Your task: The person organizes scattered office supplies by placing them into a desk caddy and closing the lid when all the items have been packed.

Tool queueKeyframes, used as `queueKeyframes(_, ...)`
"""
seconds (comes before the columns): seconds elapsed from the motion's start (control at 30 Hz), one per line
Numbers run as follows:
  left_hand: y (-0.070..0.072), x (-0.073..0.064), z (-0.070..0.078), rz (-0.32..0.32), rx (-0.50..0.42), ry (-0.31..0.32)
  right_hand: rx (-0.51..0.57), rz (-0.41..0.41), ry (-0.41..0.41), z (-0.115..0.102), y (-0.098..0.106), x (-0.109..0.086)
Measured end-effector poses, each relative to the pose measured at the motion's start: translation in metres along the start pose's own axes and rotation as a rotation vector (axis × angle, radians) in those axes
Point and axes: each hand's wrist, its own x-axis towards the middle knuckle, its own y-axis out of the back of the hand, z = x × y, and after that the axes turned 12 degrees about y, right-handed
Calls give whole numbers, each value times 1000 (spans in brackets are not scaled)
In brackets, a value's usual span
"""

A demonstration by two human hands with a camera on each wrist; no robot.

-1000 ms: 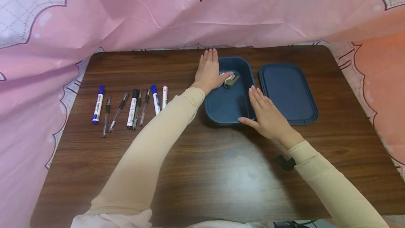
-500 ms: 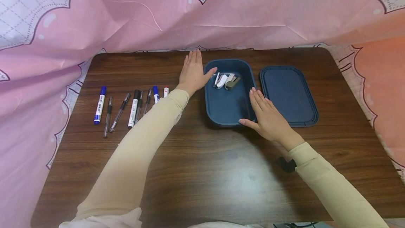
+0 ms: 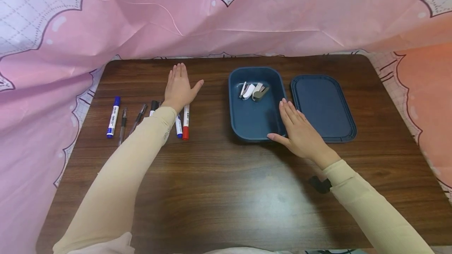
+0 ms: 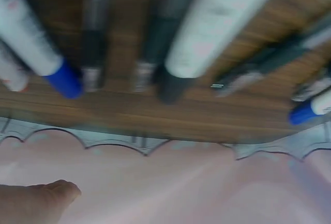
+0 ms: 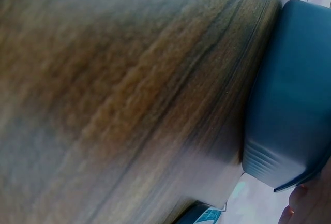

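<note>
Pink cloth (image 3: 247,34)'s hanging behind the desk (image 3: 226,199). Tub (image 3: 251,124)'s sitting there, lid (image 3: 323,107) lying just right. Right hand (image 3: 301,133)'s sitting at the tub's rim, left hand (image 3: 179,91)'s hovering by the pens (image 3: 113,117), hiding some, fingers straight on both. Staplers (image 3: 249,92) are lying in the tub.

The wooden table (image 3: 219,191) carried pens (image 3: 123,122) and markers (image 3: 113,117) at its left, a box (image 3: 252,122), and a lid (image 3: 323,107) beside it.
</note>
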Motion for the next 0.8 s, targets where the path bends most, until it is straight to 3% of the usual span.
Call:
queueKeyframes(0.17, 6, -4, -28, 7, 0, 42, 4, 0, -3, 0, 0, 0)
queueKeyframes(0.37, 9, -14, -46, -5, 20, 62, -2, -3, -12, 0, 0, -2)
queueKeyframes(0.53, 7, -25, -49, -20, 19, 35, 3, 0, -6, 0, 0, 0)
queueKeyframes(0.8, -2, -42, -37, 5, 13, -10, 4, 10, -2, 0, -2, 0)
